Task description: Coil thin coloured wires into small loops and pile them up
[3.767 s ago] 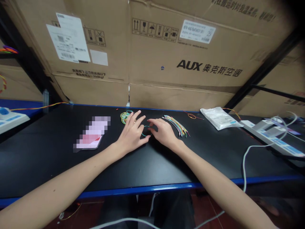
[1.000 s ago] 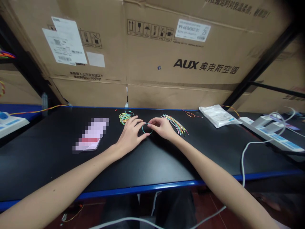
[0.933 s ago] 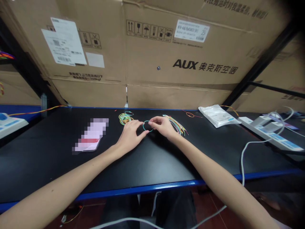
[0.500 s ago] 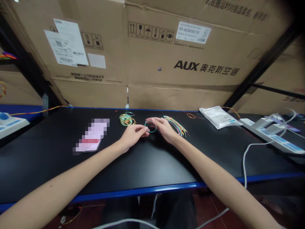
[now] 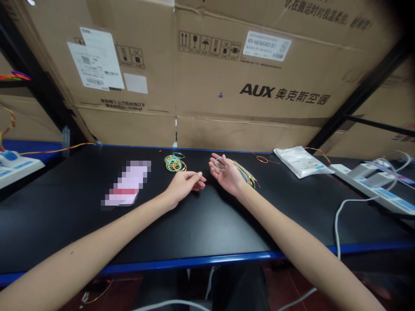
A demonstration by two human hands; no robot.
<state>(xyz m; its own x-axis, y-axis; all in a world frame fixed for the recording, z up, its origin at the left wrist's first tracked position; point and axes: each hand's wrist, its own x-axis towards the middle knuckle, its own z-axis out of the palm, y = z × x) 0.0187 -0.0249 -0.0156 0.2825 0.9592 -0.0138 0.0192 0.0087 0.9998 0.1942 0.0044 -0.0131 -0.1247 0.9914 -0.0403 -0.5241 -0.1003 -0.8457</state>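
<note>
My right hand [image 5: 226,172] lies palm up on the black table [image 5: 201,229], curled loosely, with a thin teal wire ring [image 5: 220,164] resting on its fingers. Just to its right, the tips of a bundle of cut multicoloured wires [image 5: 245,174] spread out beside my wrist. My left hand [image 5: 184,185] rests with its fingers pointing right and shows nothing in them. It is nearest to a tangle of yellow, green and orange wire rings [image 5: 175,163], which lies just beyond the fingers.
A blurred flat object [image 5: 128,183] lies left of my left hand. Further right are a small orange wire loop [image 5: 262,159], a white plastic bag [image 5: 301,162] and a white power strip [image 5: 366,183] with cables. Cardboard boxes [image 5: 246,69] stand along the table's back.
My hands have moved apart. The teal ring, earlier held between both hands, now rests on my right hand, which has turned palm up.
</note>
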